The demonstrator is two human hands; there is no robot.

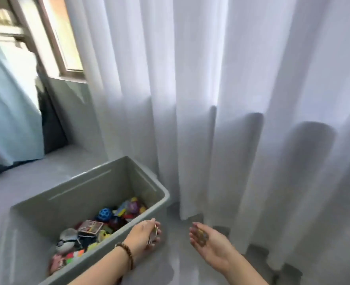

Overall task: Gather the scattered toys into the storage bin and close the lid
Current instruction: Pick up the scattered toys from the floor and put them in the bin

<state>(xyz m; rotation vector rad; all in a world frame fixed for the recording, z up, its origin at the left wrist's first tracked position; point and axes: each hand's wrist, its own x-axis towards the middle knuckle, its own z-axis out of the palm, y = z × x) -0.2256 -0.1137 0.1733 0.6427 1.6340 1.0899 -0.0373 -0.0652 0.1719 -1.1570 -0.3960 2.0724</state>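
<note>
An open grey-green storage bin [166, 197] stands on the floor at the lower left, lidless. Inside lie several toys: a blue perforated ball [104, 214], a small box [90, 227], a white plush [67, 239] and bright plastic pieces. My left hand [147, 235] hovers just past the bin's right rim, its fingers curled round a small blurred toy [154, 234]. My right hand [209, 241] is held palm up to the right, cupping a small brownish toy [202, 236]. No lid is in view.
White curtains [211, 99] hang down to the grey floor [176, 268] right behind the bin and hands. A window frame [63, 48] and a light blue cloth-covered shape [7, 112] sit at the left.
</note>
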